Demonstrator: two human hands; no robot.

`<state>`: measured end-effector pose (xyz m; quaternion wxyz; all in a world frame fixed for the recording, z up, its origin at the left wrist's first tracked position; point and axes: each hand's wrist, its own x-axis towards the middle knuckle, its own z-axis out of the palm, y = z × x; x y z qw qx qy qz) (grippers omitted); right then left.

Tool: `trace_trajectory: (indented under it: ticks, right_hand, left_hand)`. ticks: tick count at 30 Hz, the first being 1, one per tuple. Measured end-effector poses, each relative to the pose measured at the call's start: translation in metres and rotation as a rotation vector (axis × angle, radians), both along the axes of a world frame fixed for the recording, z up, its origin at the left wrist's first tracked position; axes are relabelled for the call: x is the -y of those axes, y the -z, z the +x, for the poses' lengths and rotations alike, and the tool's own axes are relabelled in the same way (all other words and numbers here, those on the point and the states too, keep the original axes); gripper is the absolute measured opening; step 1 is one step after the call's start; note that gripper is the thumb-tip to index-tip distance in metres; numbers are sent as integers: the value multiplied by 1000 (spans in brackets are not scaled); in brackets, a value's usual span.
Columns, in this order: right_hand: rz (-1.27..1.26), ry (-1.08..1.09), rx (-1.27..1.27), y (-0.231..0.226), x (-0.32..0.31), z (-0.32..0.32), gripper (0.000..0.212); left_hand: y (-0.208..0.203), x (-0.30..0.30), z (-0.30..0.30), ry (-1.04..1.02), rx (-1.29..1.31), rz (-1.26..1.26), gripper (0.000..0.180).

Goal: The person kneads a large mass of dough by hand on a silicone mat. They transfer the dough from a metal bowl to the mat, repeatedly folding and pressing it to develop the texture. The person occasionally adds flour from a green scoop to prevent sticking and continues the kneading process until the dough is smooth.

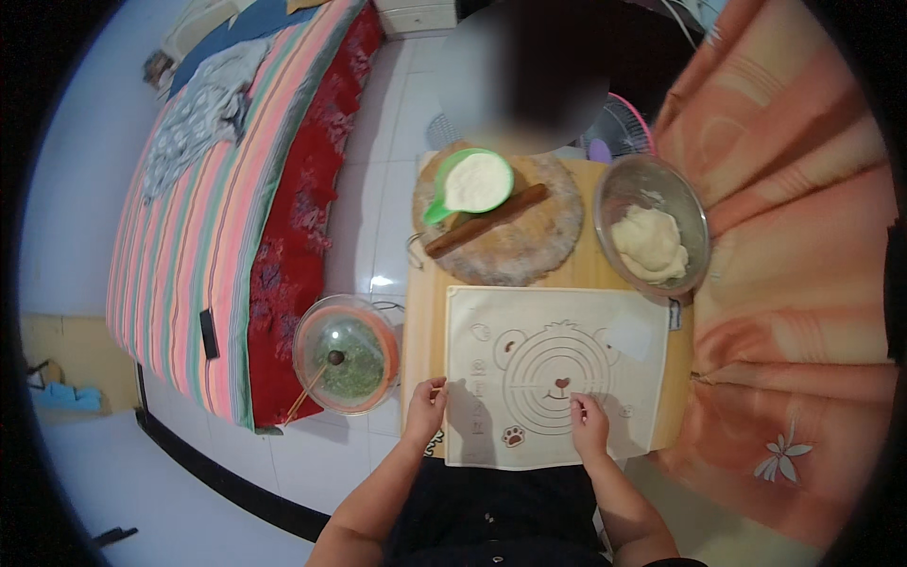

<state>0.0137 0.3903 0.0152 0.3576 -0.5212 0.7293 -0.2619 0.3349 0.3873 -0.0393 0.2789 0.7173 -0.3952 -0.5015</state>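
A cream silicone kneading mat with a bear face and rings lies near me on a wooden table. My left hand is at the mat's left edge, its fingers bent toward the thumb. Over the lower middle of the mat is my right hand, fingers curled in; whether either hand holds anything small cannot be seen. Behind the mat, a brown rolling pin rests slantwise on a round floured board. A green scoop of white flour stands beside the pin. Pale dough sits in a metal bowl at right.
Left of the table, a bowl of chopped greens has a clear lid and chopsticks at its side. A striped bed stands further left, with a black phone-like object. Orange curtains hang along the right. A pink-rimmed basket is behind.
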Motion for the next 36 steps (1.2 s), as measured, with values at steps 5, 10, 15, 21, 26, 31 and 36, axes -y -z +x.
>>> trace_trajectory:
  ticks: [5, 10, 15, 21, 26, 31, 36]
  right_hand:
    - [78, 445, 470, 26, 0, -68, 17]
    - [-59, 572, 539, -6, 42, -96, 19]
    - [-183, 391, 290, -10, 93, -115, 28]
    - [-135, 774, 362, 8, 178, -187, 46]
    - [39, 169, -395, 70, 130, -186, 61]
    - [-79, 30, -579, 53, 118, -136, 61]
    - [75, 639, -236, 67, 155, -181, 64]
  left_hand:
    - [-11, 39, -45, -42, -176, 120, 30]
    - [-6, 39, -64, 16, -174, 143, 30]
    - [-10, 40, -68, 34, -154, 170, 27]
    - [-33, 68, -84, 80, -153, 122, 27]
    - [-24, 86, -123, 197, -153, 163, 28]
    - [-24, 101, -154, 437, 266, -130, 43]
    - [19, 96, -130, 297, 657, -190, 60]
